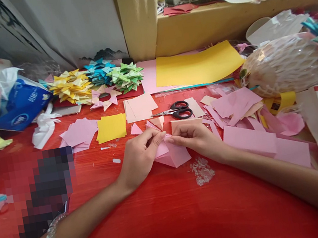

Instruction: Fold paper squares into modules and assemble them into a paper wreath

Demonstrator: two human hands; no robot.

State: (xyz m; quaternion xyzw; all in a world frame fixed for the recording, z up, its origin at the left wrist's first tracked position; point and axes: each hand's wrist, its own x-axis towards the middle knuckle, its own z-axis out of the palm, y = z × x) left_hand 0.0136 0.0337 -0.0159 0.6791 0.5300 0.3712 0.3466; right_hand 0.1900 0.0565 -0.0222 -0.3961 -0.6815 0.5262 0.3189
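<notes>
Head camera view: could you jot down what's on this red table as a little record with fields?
Surface: red wooden table
Left hand: pinching the pink folded paper piece
Right hand: pinching the same paper from the other side
Behind hands: black-handled scissors, lying flat
Loose squares: yellow paper square, pink paper squares
Far edge: piles of folded yellow paper pieces, blue, green
Large sheet: yellow paper sheet

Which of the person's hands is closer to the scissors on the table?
Right. The right hand lies just below the scissors, slightly to their right; the left hand sits farther off, below-left. Both pinch the pink paper.
</notes>
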